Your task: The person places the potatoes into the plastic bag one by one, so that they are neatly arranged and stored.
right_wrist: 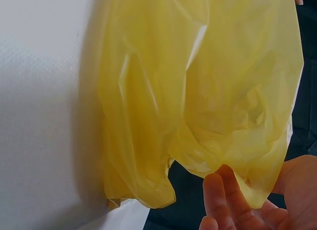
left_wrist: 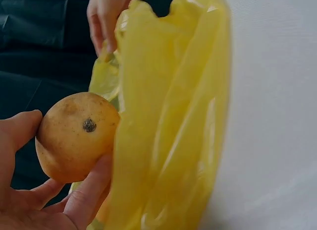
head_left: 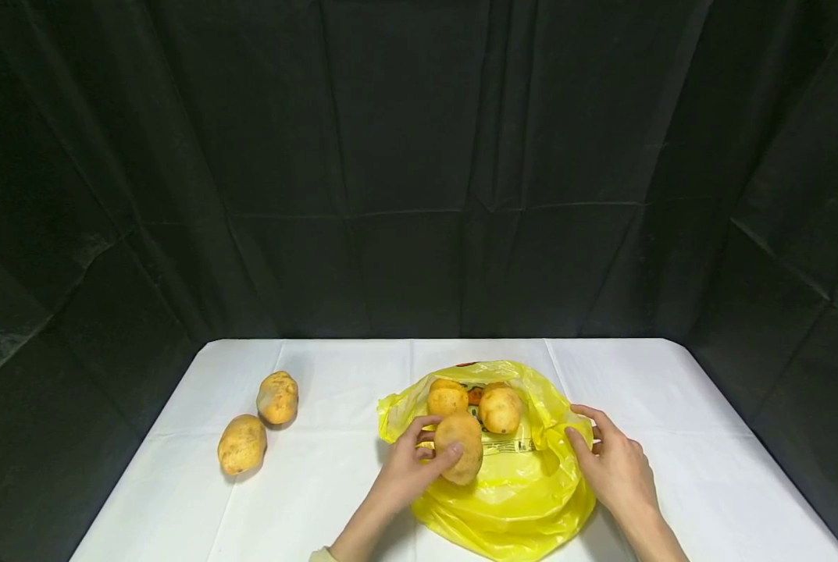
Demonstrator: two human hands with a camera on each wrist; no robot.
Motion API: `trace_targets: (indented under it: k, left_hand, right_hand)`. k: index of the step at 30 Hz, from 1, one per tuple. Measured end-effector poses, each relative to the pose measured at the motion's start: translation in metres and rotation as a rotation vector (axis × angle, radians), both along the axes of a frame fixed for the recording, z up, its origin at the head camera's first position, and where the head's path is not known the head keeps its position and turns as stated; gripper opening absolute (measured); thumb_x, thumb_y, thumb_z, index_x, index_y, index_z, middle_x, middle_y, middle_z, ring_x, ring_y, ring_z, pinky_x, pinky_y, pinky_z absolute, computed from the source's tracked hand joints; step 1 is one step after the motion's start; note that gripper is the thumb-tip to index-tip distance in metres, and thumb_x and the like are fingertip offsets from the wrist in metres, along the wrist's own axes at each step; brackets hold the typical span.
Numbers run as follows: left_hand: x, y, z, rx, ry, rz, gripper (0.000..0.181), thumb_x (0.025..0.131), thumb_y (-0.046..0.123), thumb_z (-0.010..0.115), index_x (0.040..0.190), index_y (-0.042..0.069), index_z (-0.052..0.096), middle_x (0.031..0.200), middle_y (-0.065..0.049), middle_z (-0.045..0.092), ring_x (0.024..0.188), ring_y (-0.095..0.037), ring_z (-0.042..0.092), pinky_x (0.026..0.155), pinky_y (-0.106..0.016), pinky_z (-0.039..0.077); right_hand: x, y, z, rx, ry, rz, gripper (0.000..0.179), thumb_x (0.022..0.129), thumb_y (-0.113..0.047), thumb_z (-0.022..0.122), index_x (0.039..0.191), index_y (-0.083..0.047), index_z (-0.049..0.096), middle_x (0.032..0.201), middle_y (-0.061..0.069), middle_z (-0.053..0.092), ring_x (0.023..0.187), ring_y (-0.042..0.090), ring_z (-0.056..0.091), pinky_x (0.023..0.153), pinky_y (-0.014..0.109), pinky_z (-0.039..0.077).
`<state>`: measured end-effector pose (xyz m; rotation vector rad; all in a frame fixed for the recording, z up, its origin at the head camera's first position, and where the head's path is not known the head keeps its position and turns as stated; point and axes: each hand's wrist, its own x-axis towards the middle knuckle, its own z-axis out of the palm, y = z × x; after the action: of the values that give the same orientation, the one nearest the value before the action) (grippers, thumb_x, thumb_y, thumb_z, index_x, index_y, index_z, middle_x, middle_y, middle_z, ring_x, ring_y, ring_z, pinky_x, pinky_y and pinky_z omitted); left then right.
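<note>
My left hand grips a potato between thumb and fingers, over the near left part of the mouth of a yellow plastic bag. In the left wrist view, the held potato shows a dark spot on its skin, close beside the bag's wall. Inside the bag lie a potato at the left and another potato right of it, with part of a further one behind. My right hand holds the bag's right rim; in the right wrist view its fingers pinch the thin plastic.
Two potatoes lie on the left of the white-covered table: one nearer potato and one farther potato. A black curtain surrounds the table at the back and sides.
</note>
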<state>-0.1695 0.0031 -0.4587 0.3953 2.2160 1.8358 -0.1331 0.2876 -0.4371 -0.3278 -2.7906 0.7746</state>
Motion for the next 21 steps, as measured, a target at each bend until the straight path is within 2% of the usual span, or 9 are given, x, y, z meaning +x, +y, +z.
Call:
trace_targets:
  k: [7, 21]
  left_hand:
    - [0.001, 0.01, -0.002, -0.054, 0.019, -0.03, 0.055, 0.09, 0.035, 0.072, 0.134, 0.01, 0.051, 0.12, -0.009, 0.06, 0.099, -0.02, 0.06, 0.082, -0.035, 0.051]
    - [0.002, 0.026, -0.008, -0.052, 0.03, -0.061, 0.056, 0.089, 0.036, 0.073, 0.134, 0.009, 0.052, 0.118, -0.006, 0.059, 0.099, -0.018, 0.059, 0.082, -0.032, 0.051]
  right_hand:
    - [0.001, 0.001, 0.0, -0.001, -0.011, -0.003, 0.04, 0.094, -0.019, 0.065, 0.131, -0.007, 0.056, 0.109, 0.03, 0.064, 0.085, 0.035, 0.065, 0.073, 0.054, 0.049]
    - [0.002, 0.001, 0.0, 0.004, -0.002, -0.003, 0.04, 0.094, -0.019, 0.065, 0.131, -0.007, 0.057, 0.108, 0.029, 0.065, 0.084, 0.034, 0.065, 0.072, 0.053, 0.049]
